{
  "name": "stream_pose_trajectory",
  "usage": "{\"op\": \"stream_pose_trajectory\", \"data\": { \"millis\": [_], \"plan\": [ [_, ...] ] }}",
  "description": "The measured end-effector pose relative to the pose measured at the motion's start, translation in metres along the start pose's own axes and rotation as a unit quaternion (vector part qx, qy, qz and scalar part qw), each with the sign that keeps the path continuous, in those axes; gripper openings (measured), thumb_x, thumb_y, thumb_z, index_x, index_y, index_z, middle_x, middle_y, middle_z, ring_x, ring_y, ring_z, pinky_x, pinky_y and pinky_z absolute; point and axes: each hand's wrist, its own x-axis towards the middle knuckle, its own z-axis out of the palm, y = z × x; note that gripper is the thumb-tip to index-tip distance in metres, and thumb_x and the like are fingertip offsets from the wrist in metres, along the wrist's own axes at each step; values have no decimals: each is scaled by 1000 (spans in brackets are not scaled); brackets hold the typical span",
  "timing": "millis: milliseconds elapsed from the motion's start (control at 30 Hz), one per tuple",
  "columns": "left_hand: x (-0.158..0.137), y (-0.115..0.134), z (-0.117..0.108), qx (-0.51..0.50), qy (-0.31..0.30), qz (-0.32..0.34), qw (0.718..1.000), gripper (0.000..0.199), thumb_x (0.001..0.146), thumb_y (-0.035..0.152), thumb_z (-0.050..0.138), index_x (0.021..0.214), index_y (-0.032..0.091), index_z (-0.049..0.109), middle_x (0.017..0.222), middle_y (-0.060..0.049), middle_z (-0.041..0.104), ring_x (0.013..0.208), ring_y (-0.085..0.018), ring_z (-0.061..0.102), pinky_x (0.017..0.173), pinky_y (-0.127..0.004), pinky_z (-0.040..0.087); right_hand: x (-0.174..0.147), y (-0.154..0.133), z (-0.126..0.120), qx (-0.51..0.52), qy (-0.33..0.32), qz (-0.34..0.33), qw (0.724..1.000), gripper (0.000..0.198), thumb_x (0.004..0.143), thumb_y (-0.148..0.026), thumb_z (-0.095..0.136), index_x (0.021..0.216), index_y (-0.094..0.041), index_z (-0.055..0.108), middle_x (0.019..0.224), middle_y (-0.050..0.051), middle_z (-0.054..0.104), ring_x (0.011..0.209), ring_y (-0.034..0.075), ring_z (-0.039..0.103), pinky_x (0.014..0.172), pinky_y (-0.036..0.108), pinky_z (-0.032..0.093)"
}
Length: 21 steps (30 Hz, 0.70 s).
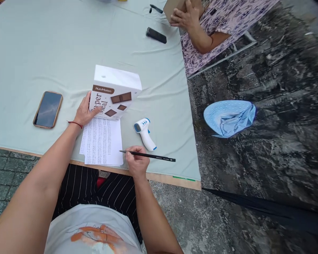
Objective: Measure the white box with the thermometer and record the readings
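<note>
My left hand (pixel 88 110) grips the lower left side of a white box (pixel 118 79) printed "NutriMotion", its thumb lying across the front. The box stands tilted at the top end of several paper sheets (pixel 102 143) covered in small rows of writing. Between the closed fingers of my right hand (pixel 137 162) is a black pencil (pixel 159 157), its tip over the right edge of the top sheet. Just above that hand lies a white and blue infrared thermometer (pixel 144 132).
A smartphone (pixel 48 109) lies to the left on the pale green tablecloth (pixel 55 46). Toward the far right are a black oblong case (pixel 156 35) and another person's hand (pixel 186 17) on a brown box (pixel 172 7). A blue hat (pixel 229 118) is on the dark ground.
</note>
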Motion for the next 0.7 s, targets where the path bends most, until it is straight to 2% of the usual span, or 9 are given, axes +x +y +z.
{"op": "stream_pose_trajectory", "data": {
  "millis": [100,233,433,700],
  "plan": [
    [0,3,-1,19,-18,-11,1000,91,66,77,68,136,24,47,127,-12,62,123,-34,56,99,-48,49,-14,-10,14,31,-24,20,999,4,79,-24,58,82,-22,61,70,-2,62,60,14,58,59,29,50],
    [0,3,-1,30,-12,-16,999,99,57,76,75,136,24,46,129,-12,61,126,-35,54,100,-47,49,-22,-18,25,4,-28,36,999,1,74,-22,60,75,-22,59,64,-3,60,57,13,56,55,26,48],
    [-1,2,0,27,-8,-28,999,94,59,75,75,136,27,47,123,-10,63,121,-34,58,98,-48,51,-26,-17,27,-48,-43,14,998,6,76,-24,54,70,-22,56,58,-5,55,51,12,49,51,26,44],
    [-1,9,-1,10,-8,-33,999,93,58,73,77,133,26,50,127,-10,62,123,-34,57,100,-49,50,-27,-15,29,-89,-66,-5,994,11,79,-24,53,68,-23,56,59,-4,55,53,12,50,54,27,44]
  ]
}}
